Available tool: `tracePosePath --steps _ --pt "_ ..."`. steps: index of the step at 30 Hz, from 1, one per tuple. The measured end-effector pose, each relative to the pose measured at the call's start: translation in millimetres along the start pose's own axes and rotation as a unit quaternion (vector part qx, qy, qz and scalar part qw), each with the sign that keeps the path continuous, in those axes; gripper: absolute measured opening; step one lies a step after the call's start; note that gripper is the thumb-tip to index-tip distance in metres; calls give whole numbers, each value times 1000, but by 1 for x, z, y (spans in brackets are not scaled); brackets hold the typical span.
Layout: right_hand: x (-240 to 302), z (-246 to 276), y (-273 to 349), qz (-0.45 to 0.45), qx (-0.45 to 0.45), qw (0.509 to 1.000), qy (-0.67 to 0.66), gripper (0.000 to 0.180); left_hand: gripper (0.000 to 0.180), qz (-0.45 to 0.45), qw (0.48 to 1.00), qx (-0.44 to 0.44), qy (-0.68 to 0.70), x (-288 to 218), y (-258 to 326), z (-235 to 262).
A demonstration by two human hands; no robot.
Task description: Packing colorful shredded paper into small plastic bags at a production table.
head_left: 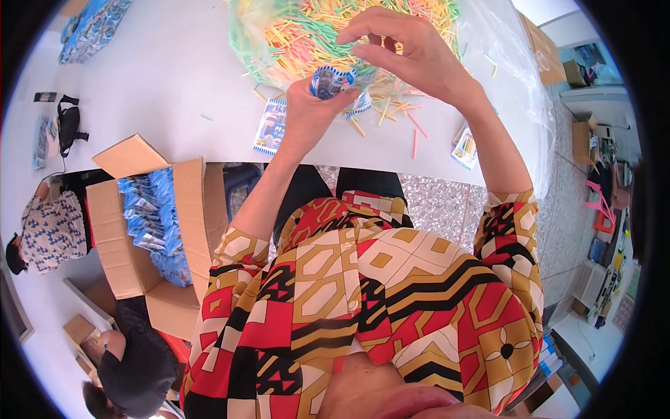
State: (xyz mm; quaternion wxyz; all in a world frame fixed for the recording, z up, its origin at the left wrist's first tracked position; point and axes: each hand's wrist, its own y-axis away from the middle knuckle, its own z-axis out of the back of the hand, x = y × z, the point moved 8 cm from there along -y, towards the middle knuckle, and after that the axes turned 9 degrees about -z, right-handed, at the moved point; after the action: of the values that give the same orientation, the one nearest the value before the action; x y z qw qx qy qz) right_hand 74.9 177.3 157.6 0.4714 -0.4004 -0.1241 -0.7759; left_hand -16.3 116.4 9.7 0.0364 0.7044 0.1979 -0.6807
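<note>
- holding a blue-and-white packet [331, 82] above the bench [174, 105], the left hand [307, 112] has its fingers closed around it, thumb on the right side.
- just right of that packet and farther off, the right hand [417, 59] hangs over the sticks; its thumb and forefinger curve toward each other with a small gap, the other fingers bent and partly hidden.
- at the far middle, a translucent bag [241, 38] lies open, heaped with thin yellow, green and pink sticks [307, 35].
- on the near side of the bag, loose sticks [417, 124] are scattered on the bench.
- near the left wrist, a flat packet [268, 129] lies on the bench; another printed packet [465, 149] lies to the right, beside the right forearm.
- at the near left, an open cardboard box [115, 241] holds many blue packets [150, 209].
- at the far left of the bench is a bundle of blue packaging [94, 28].
- beyond the box to the left, a person in a patterned top [59, 227] is by the bench; nearer is a person in black [136, 366].
</note>
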Motion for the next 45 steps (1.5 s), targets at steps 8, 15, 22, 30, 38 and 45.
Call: tracePosePath --steps 8,15,22,30,38,45 --pt "-23 -15 5 46 17 995 90 14 15 -1 1000 5 3 3 0 1" --pt "-49 -9 3 -18 14 988 -151 15 24 15 997 17 76 1 2 2" --pt "-59 -10 16 -48 -20 983 -178 24 20 -4 992 -12 128 -9 1 2" --pt "-92 -38 42 -135 56 945 -292 14 33 44 991 60 113 1 3 -6" --pt "-101 -9 90 -159 -64 947 -270 11 16 81 988 54 120 10 11 2" --pt "-135 5 148 -195 -228 949 -100 16 12 78 991 57 95 12 12 -4"
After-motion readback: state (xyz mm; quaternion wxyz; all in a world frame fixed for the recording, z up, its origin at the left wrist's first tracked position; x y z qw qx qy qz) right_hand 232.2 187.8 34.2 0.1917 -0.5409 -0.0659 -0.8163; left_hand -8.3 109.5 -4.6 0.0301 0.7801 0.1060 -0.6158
